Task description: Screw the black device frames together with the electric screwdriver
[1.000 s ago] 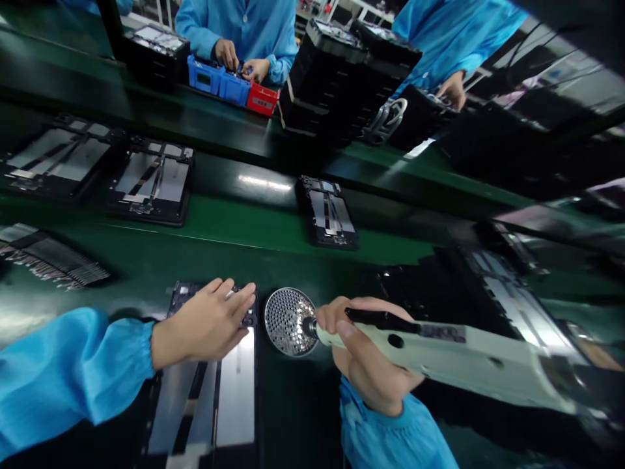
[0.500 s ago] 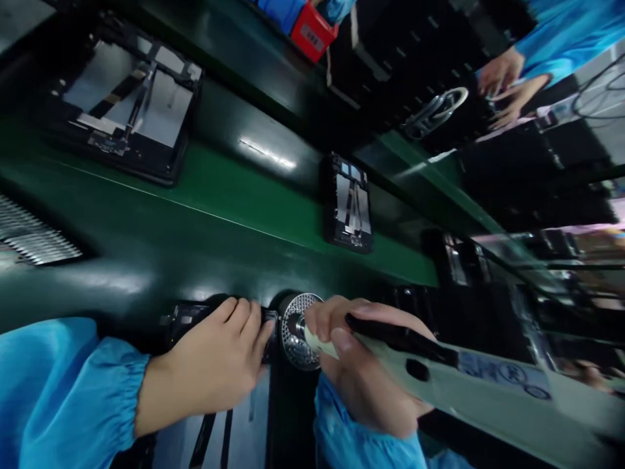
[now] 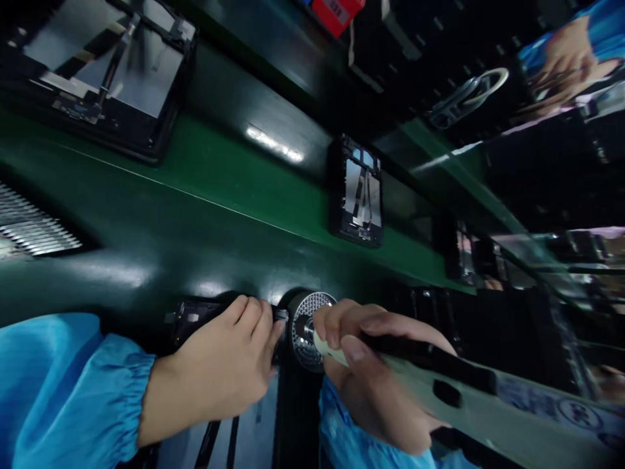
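Opened tablet (image 3: 258, 420) under one palm, screwdriver (image 3: 498, 417) in the other fist
Tablet's flat on the desk (image 3: 195, 241), near side. Left-hand grip (image 3: 222, 365) is curled over its far edge; can't tell if those fingers pinch anything. Right-hand grip (image 3: 383, 371) is wrapped round the screwdriver, nose end over the dimpled metal dish (image 3: 316, 302). I'd guess the tablet's light, stiff, kinda slick, with fragile innards, so hold it by the outer edges, off the dark strips (image 3: 209, 443). Dish sits just beside its right edge, so that side's tight; more room past the far edge.
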{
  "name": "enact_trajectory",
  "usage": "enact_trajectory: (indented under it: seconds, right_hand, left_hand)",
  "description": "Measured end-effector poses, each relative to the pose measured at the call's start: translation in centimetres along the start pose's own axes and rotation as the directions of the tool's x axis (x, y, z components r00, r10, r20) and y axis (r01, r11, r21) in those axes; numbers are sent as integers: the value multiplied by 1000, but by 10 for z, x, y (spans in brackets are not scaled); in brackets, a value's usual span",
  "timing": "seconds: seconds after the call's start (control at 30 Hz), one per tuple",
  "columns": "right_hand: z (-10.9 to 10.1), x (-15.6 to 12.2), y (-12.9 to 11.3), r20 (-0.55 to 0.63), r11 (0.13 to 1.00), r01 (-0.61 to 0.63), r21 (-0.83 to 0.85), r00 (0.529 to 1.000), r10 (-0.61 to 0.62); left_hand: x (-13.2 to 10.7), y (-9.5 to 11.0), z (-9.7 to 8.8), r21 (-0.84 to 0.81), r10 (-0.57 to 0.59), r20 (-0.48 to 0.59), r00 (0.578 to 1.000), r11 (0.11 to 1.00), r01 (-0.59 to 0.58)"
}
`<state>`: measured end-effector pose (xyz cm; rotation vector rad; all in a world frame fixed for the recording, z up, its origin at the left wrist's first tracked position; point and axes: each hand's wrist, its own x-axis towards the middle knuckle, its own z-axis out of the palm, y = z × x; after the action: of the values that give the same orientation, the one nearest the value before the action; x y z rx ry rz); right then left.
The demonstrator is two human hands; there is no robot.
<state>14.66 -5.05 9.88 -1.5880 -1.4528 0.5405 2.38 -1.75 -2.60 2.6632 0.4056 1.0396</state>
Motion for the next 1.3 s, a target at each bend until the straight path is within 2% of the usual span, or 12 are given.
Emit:
enact_trajectory:
  seconds: [0.13,0.27,0.37,0.5,0.63,0.77,0.93,1.1,1.2,1.3]
  right_hand:
    - [2,0,5,-28,1000,6,17,1000,-6]
    - [6,2,10,-106,995,50,85,994,-41]
    - [-1,-3,7,-125,992,85,92,989,-73]
    - [-20,-19,0,-115,996,29,87,993,-19]
    - [-32,-31,6,-96,998,16,57,995,-10]
    - [-34,-34,13,-66,997,-15,70,998,20]
    - [-30,-32,13,-109,999,-2,53,994,8]
    - [-29,-34,15,-99,998,1,61,995,5]
    - [-31,-36,6,-101,999,8,52,995,-3]
    - [-29,-34,-13,-77,999,-16,42,997,19]
  left_hand:
    - [0,1,-1,2,3,19,1000,1000,-3]
    - [0,1,0,5,7,-7,1000,1000,-7]
    - [1,0,-1,13,10,1,1000,1000,-10]
    - [0,-1,-2,24,27,-4,1000,999,-27]
    - [0,-1,-1,21,37,-2,999,999,-37]
    - [2,-1,0,16,37,-7,999,999,-37]
    - [3,-3,-2,10,53,6,999,999,-53]
    - [3,-2,-5,16,40,1,999,999,-40]
    - [2,-2,-5,24,38,-33,999,999,-37]
    - [2,-2,-4,26,40,-36,999,999,-39]
